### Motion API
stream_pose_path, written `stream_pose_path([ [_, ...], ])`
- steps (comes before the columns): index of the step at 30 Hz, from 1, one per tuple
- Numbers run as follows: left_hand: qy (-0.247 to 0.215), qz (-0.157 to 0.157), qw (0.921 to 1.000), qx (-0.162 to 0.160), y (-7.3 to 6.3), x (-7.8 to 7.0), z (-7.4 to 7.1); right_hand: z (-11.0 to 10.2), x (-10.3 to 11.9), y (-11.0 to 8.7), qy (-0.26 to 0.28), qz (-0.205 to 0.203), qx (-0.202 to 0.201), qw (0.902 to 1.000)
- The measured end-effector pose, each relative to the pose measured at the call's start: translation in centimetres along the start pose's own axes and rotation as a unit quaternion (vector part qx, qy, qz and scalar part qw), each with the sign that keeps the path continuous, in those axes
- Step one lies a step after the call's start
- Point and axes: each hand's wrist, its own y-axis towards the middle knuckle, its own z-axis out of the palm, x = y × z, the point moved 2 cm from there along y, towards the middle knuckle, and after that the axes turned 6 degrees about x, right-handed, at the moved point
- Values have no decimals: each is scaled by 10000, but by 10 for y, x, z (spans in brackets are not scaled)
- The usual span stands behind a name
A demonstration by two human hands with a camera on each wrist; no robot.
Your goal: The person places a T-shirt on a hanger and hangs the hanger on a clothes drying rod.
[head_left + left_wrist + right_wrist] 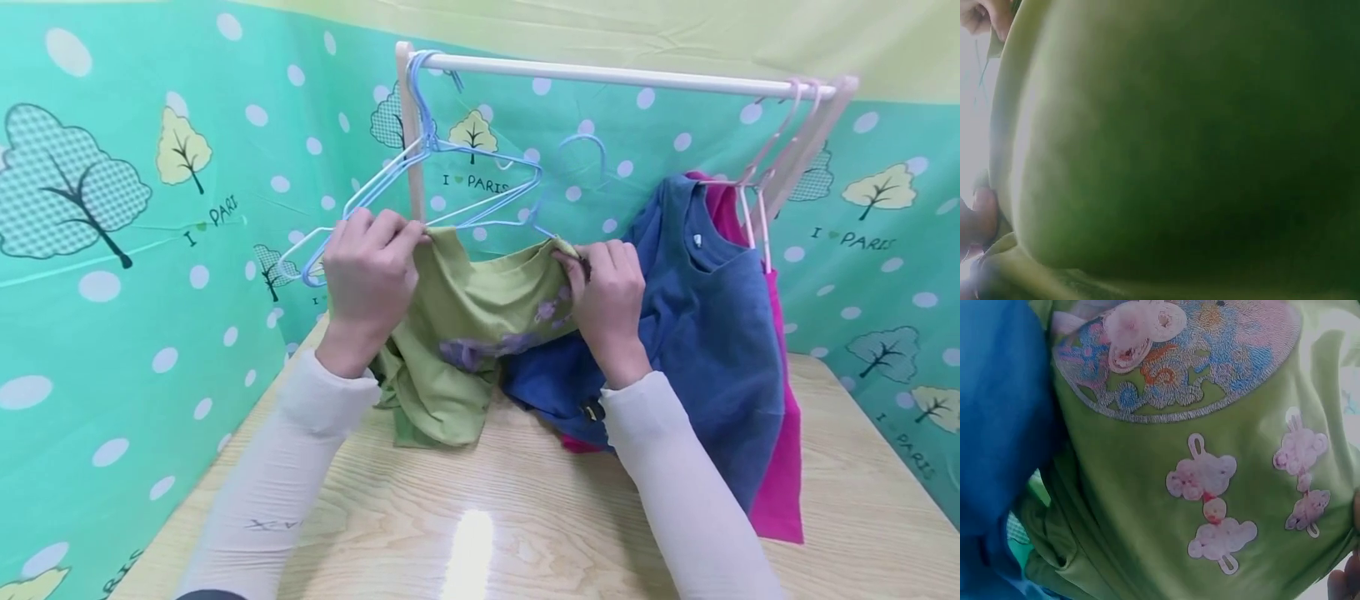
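Both hands hold up a green shirt (pixel 487 287) with purple decoration. My left hand (pixel 371 271) pinches the fabric at the left of the neckline, and my right hand (pixel 611 300) pinches it at the right. A light blue hanger (pixel 583 137) shows its hook above the right side of the shirt, one arm running down to the cloth by my right fingers; the rest is hidden. Green fabric (pixel 1147 137) fills most of the left wrist view, blurred. Pink flower appliqués (pixel 1213 506) and an embroidered patch (pixel 1172 381) show on the shirt in the right wrist view.
A rack with a white rail (pixel 622 73) stands on the wooden table (pixel 420 517). Several blue hangers (pixel 431 142) hang at its left end. A dark blue shirt (pixel 697 333) and a magenta garment (pixel 780 500) hang from pink hangers at the right. Patterned cloth (pixel 135 350) surrounds the table.
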Motion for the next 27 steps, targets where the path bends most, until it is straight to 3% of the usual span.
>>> stream_pose_path([
  [5,-414,-592,9968,-353,5,10,-5,-13,-6,10,528,127,79,9985],
  [10,-634,-1011,9921,-385,8,19,-8,-26,-12,16,1093,88,212,9937],
  [14,-689,-1111,9909,-307,8,22,-9,-28,-14,14,963,-62,216,9951],
  [19,-716,-1127,9907,-277,7,23,-7,-31,-16,11,936,-212,-73,9954],
  [27,-774,-1304,9878,-363,7,28,-8,-42,-19,9,531,-143,-401,9977],
])
